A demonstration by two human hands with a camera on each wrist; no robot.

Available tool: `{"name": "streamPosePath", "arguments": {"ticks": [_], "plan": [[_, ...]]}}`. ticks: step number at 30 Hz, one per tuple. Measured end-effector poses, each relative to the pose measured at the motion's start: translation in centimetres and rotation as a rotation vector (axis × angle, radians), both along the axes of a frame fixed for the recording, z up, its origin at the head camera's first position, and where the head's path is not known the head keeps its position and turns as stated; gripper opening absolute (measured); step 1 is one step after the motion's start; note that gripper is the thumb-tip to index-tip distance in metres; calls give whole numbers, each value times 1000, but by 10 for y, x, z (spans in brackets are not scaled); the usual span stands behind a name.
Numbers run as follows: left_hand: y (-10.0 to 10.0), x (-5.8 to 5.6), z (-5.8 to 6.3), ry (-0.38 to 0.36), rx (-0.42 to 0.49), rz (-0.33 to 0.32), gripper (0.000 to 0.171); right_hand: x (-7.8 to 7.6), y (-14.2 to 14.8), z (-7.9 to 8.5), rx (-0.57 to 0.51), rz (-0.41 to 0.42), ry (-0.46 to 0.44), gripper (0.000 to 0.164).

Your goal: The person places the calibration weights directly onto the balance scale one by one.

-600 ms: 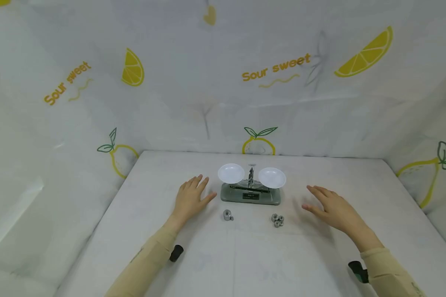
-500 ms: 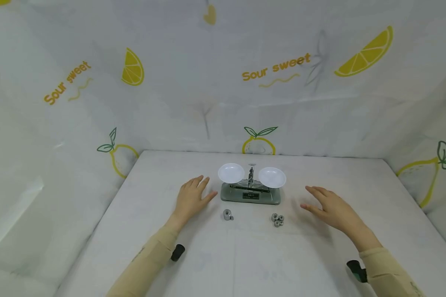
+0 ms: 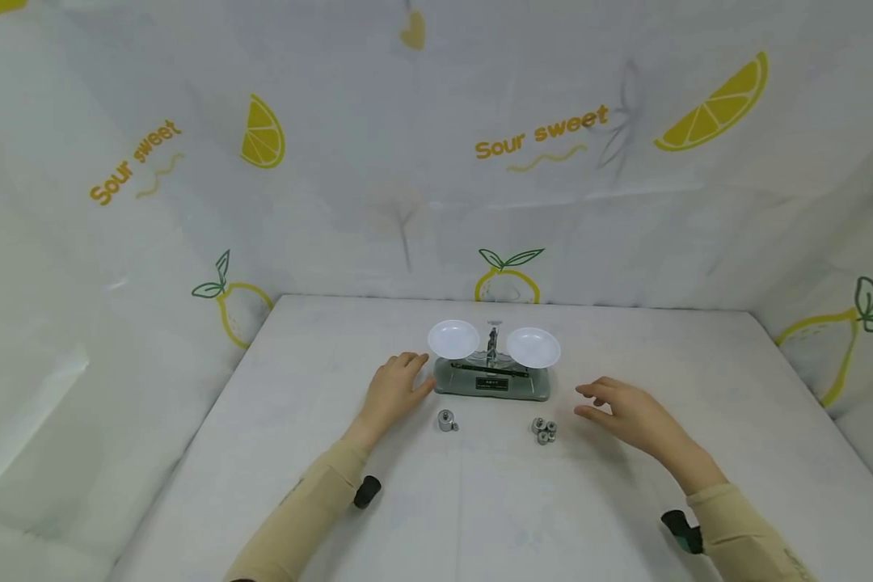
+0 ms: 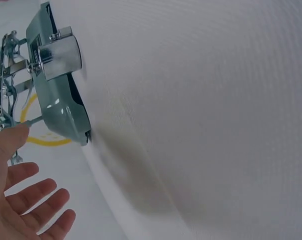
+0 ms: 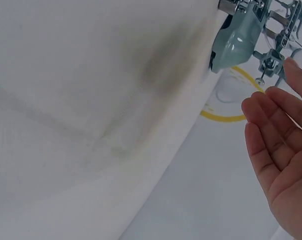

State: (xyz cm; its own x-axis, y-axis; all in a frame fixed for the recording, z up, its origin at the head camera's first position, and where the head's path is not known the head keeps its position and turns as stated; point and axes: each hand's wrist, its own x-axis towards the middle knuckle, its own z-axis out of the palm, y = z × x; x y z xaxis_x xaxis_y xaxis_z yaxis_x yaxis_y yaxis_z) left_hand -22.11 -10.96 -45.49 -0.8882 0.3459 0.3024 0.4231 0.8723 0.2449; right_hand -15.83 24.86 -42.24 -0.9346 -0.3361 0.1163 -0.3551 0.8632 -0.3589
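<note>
A balance scale with a grey-green base [image 3: 491,383] stands toward the back of the white table. It carries a left white pan [image 3: 454,339] and a right white pan [image 3: 533,347]. My left hand [image 3: 394,388] is just left of the base, fingers spread and nothing held. To the right of the scale, apart from it, my right hand [image 3: 629,416] hovers with loosely bent fingers and holds nothing. In front of the base sit a large metal weight [image 3: 446,420] with a tiny one beside it, and on the right a cluster of several small metal weights [image 3: 543,432].
The white tabletop [image 3: 480,517] reaches back to a white sheet [image 3: 378,226] printed with lemons, which also hangs at both sides. A black wrist device [image 3: 367,491] sits under the left sleeve, and another black device [image 3: 681,531] under the right sleeve.
Both hands have moved inward toward the scale, the left one rightward and the right one leftward. The right fingers have bent a little more. The scale and weights stay in place.
</note>
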Motion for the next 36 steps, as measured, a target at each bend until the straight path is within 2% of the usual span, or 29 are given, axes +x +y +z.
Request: {"name": "streamPosePath", "arguments": {"ticks": [4,10,15,19,25,32,36], "plan": [[6,0,0,-69,63,-2,45,0,-5,-1,-6,51,-2,30],[15,-5,-7,-177,147,10,48,1,-12,-2,-26,90,-53,26],[20,-11,-10,-335,322,20,48,1,-18,-5,-51,131,-85,24],[23,-15,-11,-393,442,1,40,0,-22,-7,-41,157,-109,24],[27,-22,-14,-425,506,-26,35,-2,-27,-11,-15,195,-139,23],[27,-32,-21,-537,551,7,44,-5,-30,-15,-9,215,-159,22],[23,-37,-24,-583,598,2,44,-9,-32,-21,7,215,-167,23]]}}
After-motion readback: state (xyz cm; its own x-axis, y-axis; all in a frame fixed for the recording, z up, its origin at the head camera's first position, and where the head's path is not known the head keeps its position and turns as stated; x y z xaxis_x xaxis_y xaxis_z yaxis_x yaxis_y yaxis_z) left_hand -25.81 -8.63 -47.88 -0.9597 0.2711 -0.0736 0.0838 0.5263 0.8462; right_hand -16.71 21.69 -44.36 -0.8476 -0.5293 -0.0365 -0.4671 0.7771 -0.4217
